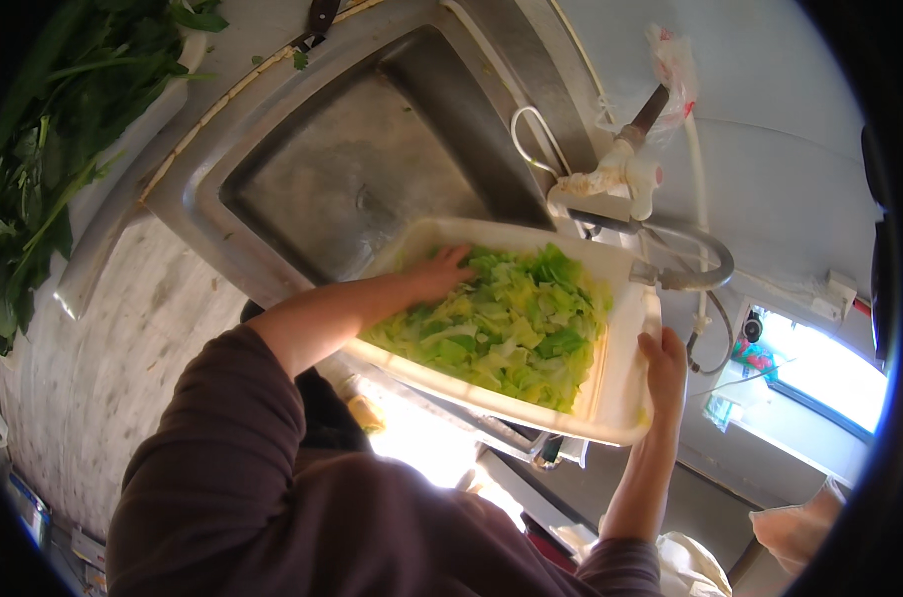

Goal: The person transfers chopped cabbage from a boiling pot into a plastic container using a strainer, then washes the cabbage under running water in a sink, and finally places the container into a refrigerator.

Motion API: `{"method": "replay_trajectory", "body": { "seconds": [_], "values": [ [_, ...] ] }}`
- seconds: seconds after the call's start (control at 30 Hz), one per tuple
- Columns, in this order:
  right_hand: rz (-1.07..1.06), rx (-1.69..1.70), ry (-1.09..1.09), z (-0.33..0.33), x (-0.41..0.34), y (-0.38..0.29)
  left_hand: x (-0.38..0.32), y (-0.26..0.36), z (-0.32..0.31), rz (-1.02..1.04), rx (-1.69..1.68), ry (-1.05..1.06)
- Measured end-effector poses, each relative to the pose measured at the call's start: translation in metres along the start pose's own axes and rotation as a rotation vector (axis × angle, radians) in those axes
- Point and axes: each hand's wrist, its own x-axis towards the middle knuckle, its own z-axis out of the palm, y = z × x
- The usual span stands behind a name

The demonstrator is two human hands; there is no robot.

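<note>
A white plastic tub (pixel 488 401) holding chopped leafy greens (pixel 496 328) is tilted over the near edge of a stainless steel sink (pixel 332 172). At the tub's right end, my right hand (pixel 668 362) grips the rim, its thumb on the inner side. My left hand (pixel 440 276) reaches over the near rim and rests on the leaves at the left part of the tub, fingers apart; its palm is hidden. The leaves lie heaped in the middle and left, leaving a strip of the tub's floor bare at the right.
A wall tap (pixel 615 175) with a grey hose (pixel 701 257) stands right of the sink. Long leafy greens (pixel 71 127) fill a white container at the upper left. A knife handle (pixel 323 15) lies by the sink's far left edge. A bright window (pixel 824 366) is at right.
</note>
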Motion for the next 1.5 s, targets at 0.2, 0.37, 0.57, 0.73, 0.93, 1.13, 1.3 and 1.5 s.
{"method": "replay_trajectory", "body": {
  "seconds": [0.2, 0.37, 0.57, 0.73, 0.93, 1.13, 1.3, 1.5],
  "values": [
    [-0.002, 0.066, 0.016, 0.004, 0.007, -0.002, 0.001, -0.002, 0.024, -0.050, -0.119, 0.084],
    [0.054, 0.127, 0.005, -0.001, 0.006, 0.008, -0.001, 0.002, 0.033, -0.028, -0.089, 0.078],
    [0.079, 0.149, 0.028, 0.000, -0.009, 0.010, 0.013, -0.005, 0.052, 0.027, -0.070, 0.094],
    [0.048, 0.247, 0.053, 0.006, -0.025, 0.009, 0.016, -0.007, 0.055, 0.073, -0.067, 0.125],
    [0.072, 0.338, 0.093, 0.013, -0.042, -0.012, 0.024, -0.015, 0.067, 0.156, -0.027, 0.190],
    [0.031, 0.306, 0.118, 0.013, -0.051, -0.016, 0.025, -0.012, 0.067, 0.193, -0.080, 0.175],
    [0.026, 0.310, 0.079, 0.013, -0.051, -0.030, 0.021, -0.011, 0.062, 0.179, -0.090, 0.169],
    [0.009, 0.315, 0.073, 0.011, -0.047, -0.030, 0.015, 0.000, 0.051, 0.065, -0.311, 0.175]
  ]
}}
